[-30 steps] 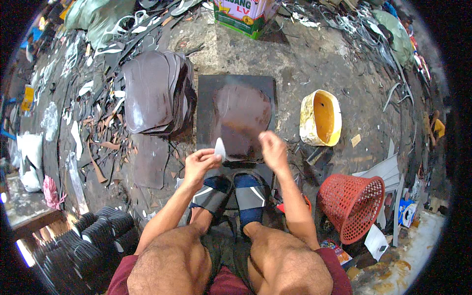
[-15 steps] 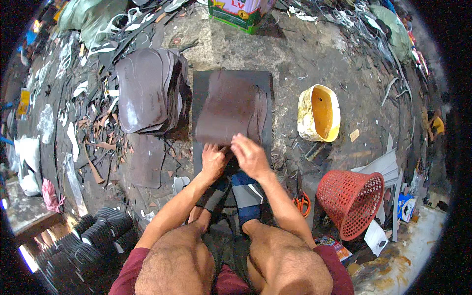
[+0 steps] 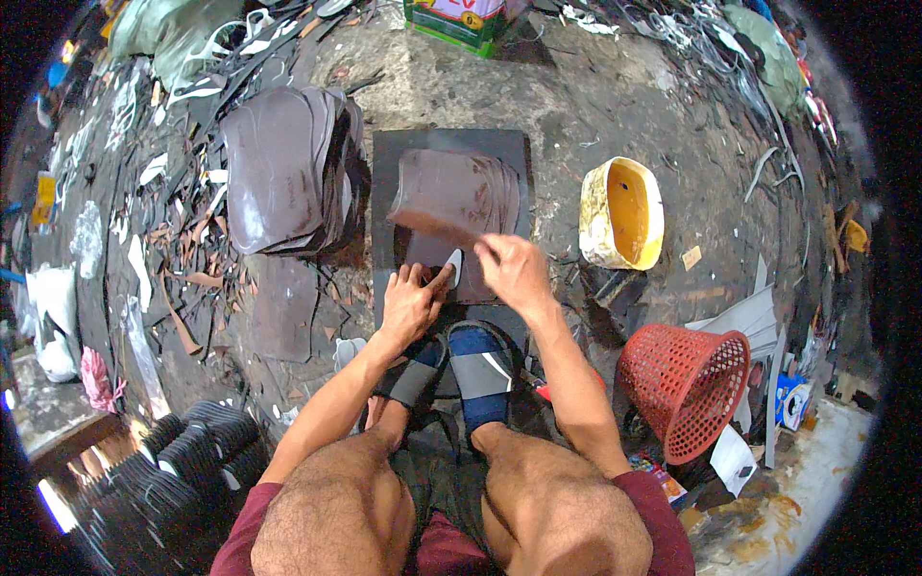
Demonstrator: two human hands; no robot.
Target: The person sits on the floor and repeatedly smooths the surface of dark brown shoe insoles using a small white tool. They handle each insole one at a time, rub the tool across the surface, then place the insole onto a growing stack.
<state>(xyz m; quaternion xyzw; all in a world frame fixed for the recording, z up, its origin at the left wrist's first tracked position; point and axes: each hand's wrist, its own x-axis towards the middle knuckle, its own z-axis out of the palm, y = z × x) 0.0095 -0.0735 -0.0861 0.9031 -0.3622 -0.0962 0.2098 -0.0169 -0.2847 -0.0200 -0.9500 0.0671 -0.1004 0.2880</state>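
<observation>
On a black mat (image 3: 382, 154) in front of my feet lies a fanned pile of brown sheets (image 3: 451, 182). My right hand (image 3: 519, 276) is closed at the near edge of the upper brown sheet, which is raised and blurred by motion. My left hand (image 3: 408, 305) rests over the near part of the pile, its thumb and fingertips at a small white pointed oval piece (image 3: 454, 269). That piece lies against the brown surface below the raised edge. The fingertips of my right hand are partly smeared.
A taller stack of brown sheets (image 3: 274, 173) stands left of the mat, with a single sheet (image 3: 286, 312) nearer me. To the right are a yellow container (image 3: 622, 216) and a tipped red basket (image 3: 672, 384). Black soles (image 3: 202, 451) fill the lower left; scraps litter the floor.
The upper brown sheet's near edge has lifted away from me. My right hand has moved right and up; my left hand has opened out somewhat, and the white oval piece now shows.
</observation>
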